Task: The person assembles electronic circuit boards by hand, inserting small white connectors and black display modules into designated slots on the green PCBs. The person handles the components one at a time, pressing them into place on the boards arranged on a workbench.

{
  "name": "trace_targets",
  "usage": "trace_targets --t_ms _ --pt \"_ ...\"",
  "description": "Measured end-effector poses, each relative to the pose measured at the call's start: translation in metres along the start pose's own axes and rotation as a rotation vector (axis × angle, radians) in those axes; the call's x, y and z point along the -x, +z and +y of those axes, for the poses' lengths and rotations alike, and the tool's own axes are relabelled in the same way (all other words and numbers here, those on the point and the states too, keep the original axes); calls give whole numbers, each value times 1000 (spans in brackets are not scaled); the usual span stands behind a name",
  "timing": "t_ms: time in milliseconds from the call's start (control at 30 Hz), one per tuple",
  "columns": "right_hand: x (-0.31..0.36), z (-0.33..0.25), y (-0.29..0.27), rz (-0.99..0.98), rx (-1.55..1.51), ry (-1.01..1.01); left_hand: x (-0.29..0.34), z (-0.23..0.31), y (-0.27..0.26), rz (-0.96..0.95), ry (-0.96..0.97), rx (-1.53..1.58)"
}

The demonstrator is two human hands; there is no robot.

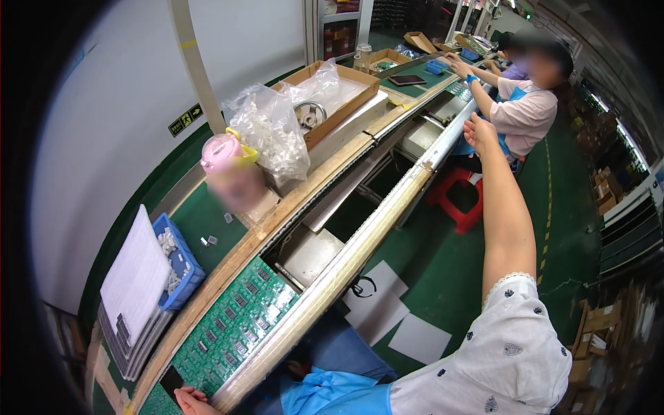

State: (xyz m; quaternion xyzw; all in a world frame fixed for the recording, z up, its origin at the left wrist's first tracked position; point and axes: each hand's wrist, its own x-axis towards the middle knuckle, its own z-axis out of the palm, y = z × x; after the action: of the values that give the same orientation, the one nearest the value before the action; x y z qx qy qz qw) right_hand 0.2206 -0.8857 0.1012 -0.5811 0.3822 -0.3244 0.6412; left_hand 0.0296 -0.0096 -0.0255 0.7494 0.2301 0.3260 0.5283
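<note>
Head: left fingers (189, 395) beside chip-studded green board (234, 326).

Scene viewed from the wearer's head by the left fisheye, angled down and forward along the conveyor rail (339, 273). Circuit board (238, 325) seen close, co-worker (529, 114) farther off; straight edges bowed toward rim.

Electronics factory with circuit boards (234, 325)

Green circuit board (238, 324), blue bin (187, 290)
</note>
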Motion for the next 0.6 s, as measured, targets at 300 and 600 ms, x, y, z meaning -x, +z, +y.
trace_targets --t_ms 300,600 --pt "-2 3 8 -15 -190 23 1 -7 -4 12 30 -45" --pt "-7 -16 1 88 -668 175 9 2 5 -13 28 -80"
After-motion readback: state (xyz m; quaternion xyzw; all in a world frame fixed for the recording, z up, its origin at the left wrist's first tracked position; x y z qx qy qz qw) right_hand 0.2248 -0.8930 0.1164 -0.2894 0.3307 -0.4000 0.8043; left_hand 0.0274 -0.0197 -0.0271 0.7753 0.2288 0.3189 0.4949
